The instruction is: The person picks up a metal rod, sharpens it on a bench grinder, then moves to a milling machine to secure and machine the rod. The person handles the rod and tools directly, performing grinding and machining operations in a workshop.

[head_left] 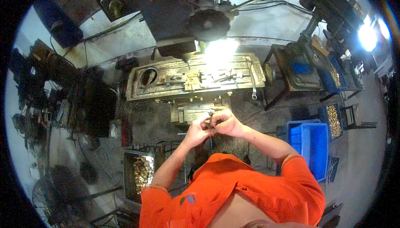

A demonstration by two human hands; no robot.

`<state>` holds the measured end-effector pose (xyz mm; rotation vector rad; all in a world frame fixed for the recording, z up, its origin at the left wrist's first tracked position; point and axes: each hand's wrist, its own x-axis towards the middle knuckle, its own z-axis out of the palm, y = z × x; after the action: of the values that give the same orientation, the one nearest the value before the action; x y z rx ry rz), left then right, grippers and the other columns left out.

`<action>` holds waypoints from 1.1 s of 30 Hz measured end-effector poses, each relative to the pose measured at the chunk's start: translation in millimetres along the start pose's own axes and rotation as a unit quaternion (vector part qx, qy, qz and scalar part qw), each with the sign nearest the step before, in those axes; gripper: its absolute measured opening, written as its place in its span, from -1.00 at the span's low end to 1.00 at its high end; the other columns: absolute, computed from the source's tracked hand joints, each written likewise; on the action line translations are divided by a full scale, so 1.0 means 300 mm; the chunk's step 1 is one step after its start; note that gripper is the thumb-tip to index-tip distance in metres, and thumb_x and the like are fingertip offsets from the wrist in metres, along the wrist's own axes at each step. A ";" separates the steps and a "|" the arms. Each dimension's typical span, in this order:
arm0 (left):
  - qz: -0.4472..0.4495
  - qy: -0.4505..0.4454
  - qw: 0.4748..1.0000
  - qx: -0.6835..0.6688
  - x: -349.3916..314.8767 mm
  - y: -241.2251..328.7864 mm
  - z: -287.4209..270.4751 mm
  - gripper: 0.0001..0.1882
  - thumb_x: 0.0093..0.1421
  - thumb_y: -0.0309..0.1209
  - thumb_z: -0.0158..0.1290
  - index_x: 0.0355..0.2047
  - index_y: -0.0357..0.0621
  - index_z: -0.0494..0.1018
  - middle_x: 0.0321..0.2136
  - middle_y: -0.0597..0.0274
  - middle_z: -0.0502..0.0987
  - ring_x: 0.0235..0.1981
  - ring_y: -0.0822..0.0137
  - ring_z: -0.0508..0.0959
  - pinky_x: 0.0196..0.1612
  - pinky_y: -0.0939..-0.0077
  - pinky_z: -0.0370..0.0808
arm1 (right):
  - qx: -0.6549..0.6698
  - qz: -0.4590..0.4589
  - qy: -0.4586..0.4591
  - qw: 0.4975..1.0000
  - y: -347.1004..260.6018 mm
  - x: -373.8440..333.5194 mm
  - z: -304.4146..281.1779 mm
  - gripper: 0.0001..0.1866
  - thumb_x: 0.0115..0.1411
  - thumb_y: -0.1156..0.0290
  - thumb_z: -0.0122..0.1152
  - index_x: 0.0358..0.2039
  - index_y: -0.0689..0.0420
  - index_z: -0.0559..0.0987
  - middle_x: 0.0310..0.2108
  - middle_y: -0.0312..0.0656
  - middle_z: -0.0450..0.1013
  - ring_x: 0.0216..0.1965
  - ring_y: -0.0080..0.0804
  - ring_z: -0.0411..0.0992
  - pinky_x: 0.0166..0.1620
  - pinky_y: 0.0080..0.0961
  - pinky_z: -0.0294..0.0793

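In front of my chest, before the near edge of a machine table [139,96], my two hands meet. My left hand [197,134] is closed, its thumb and fingers pinching a small dark piece [211,114] that sticks up between the hands. Curled against the same piece from the other side is my right hand [228,124], its fingers bent. A short brass-coloured part [218,108] shows at the top of the right hand; which fingers bear it is unclear. The dark piece is too small for me to name.
On the machine table sit a clamping vise [192,80], loose metal bars and a wrench [254,92] hanging over the edge. The drill spindle [186,57] hangs above. Bins of brass parts stand lower left [143,174] and right [333,121], beside stacked blue crates [314,146].
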<state>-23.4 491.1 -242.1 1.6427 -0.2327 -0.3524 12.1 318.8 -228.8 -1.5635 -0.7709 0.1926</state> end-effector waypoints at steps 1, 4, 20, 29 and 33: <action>-0.014 0.006 1.000 -0.010 0.012 0.006 -0.027 -0.64 0.01 -0.59 0.12 -0.14 -0.30 0.37 -0.51 0.29 0.51 -0.49 0.56 0.47 -0.47 0.67 0.40 | 0.021 0.029 -0.016 0.999 0.020 0.033 0.001 -0.94 -0.22 0.54 0.16 -0.64 0.20 0.47 -0.66 -0.27 0.36 -0.58 -0.62 0.30 -0.52 -0.58 0.29; -0.016 0.006 0.998 -0.052 0.058 0.000 -0.102 -0.68 0.06 -0.58 0.09 -0.14 -0.30 0.37 -0.54 0.30 0.51 -0.53 0.55 0.47 -0.50 0.67 0.39 | 0.007 0.095 0.028 0.995 0.072 0.131 0.005 -0.92 -0.10 0.52 0.06 -0.67 0.20 0.46 -0.73 -0.31 0.32 -0.62 -0.68 0.26 -0.55 -0.66 0.25; -0.106 -0.040 0.992 -0.055 0.229 -0.025 -0.324 -0.76 0.16 -0.50 -0.04 -0.17 -0.37 0.31 -0.63 0.13 0.50 -0.63 0.37 0.53 -0.53 0.58 0.48 | 0.264 0.110 0.138 0.948 0.334 0.595 -0.245 -0.86 0.12 0.34 0.15 -0.42 0.15 0.52 -0.58 -0.32 0.42 -0.68 -0.73 0.19 -0.66 -0.81 0.12; -0.097 0.016 0.993 -0.067 0.276 -0.006 -0.224 -0.70 0.13 -0.54 0.00 -0.13 -0.39 0.29 -0.60 0.08 0.52 -0.61 0.35 0.53 -0.50 0.52 0.49 | 0.087 0.063 0.207 0.972 0.086 0.596 -0.291 -0.86 0.04 0.42 0.22 -0.41 0.22 0.55 -0.58 -0.22 0.49 -0.58 -0.58 0.42 -0.56 -0.72 0.41; -0.096 0.041 0.992 -0.065 0.275 -0.001 -0.208 -0.69 0.13 -0.53 0.00 -0.12 -0.40 0.29 -0.59 0.08 0.52 -0.61 0.36 0.54 -0.49 0.54 0.50 | 0.060 0.127 0.177 0.974 0.063 0.604 -0.326 -0.83 0.04 0.41 0.23 -0.37 0.23 0.57 -0.51 -0.19 0.52 -0.53 -0.56 0.46 -0.49 -0.70 0.47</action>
<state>76.1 519.7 -245.0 1.5497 0.0113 -0.4354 209.7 342.9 -172.6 -1.5234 -0.2746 0.1369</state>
